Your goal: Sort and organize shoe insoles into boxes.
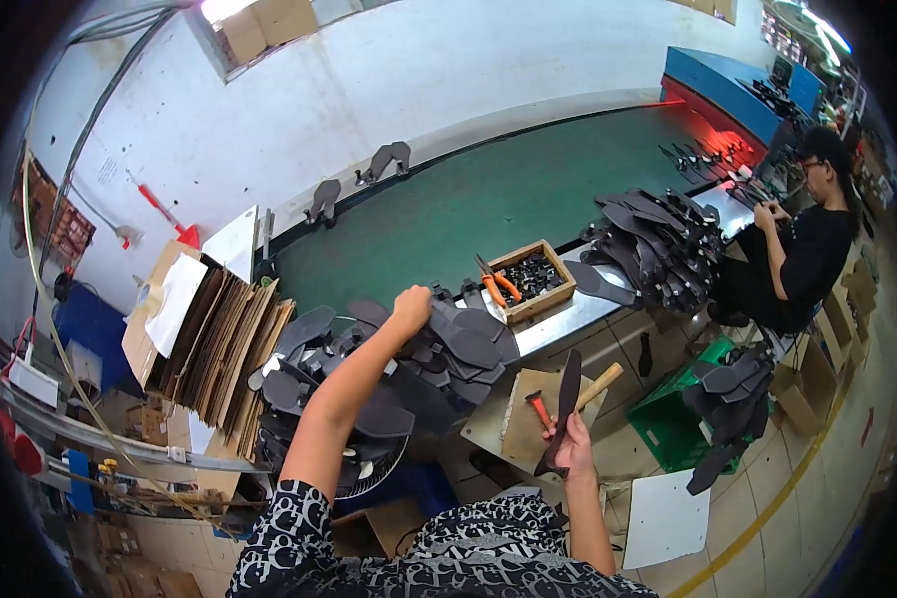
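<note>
My right hand (573, 448) grips a dark shoe insole (566, 404), held upright and seen nearly edge-on. Behind it a wooden tool handle (600, 385) and a red tool piece (537, 404) show over a small board (518, 439); whether they are one tool I cannot tell. With the arm stretched forward, my left hand (412, 309) is at the far side of a heap of dark insoles (458, 344), its fingers curled. What those fingers hold is hidden. More insoles (381, 414) fill a round wire basket (374, 478) under my left forearm.
A wooden box (538, 284) of small black parts holds orange-handled pliers (498, 284). Another insole pile (658, 244) lies near a seated co-worker (802, 229). Cardboard sheets (219, 349) stand at left. A green belt (468, 214) runs behind; a green crate (668, 424) stands right.
</note>
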Demonstrator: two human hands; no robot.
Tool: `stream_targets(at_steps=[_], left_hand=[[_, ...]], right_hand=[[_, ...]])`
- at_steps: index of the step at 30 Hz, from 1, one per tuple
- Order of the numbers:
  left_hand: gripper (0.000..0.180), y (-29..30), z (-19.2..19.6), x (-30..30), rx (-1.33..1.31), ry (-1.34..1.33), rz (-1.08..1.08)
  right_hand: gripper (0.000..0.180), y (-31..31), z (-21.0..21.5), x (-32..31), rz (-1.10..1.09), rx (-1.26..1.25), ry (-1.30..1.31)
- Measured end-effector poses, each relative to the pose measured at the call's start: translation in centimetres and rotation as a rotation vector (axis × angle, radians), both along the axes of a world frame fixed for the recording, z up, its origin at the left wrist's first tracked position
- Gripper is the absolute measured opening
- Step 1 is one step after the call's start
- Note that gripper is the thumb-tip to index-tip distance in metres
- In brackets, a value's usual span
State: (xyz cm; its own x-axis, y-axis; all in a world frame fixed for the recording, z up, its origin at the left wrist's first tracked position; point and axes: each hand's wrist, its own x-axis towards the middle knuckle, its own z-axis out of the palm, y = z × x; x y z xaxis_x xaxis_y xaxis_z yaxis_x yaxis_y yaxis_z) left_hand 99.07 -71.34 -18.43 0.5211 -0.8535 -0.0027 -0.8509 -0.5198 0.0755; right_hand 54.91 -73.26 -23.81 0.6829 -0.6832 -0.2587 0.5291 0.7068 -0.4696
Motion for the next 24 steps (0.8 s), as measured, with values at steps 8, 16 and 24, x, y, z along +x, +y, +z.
stream_targets(at_steps=[8, 16, 24], left_hand=[[0.027, 2.3, 10.0, 0.3, -0.370, -0.063, 0.131], [0.027, 6.2, 10.7, 3.1, -0.385, 0.407, 0.082], [0.025, -0.1, 4.9, 0.9, -0.046, 0.444, -0.364]], right_hand=[[0.020, -1.8, 0.2, 0.0, -0.019, -0.033, -0.004], [0.025, -2.4, 0.2, 1.6, 0.194, -0.098, -0.112], [0.025, -2.9, -1.6, 1.7, 0.131, 0.106, -0.216]])
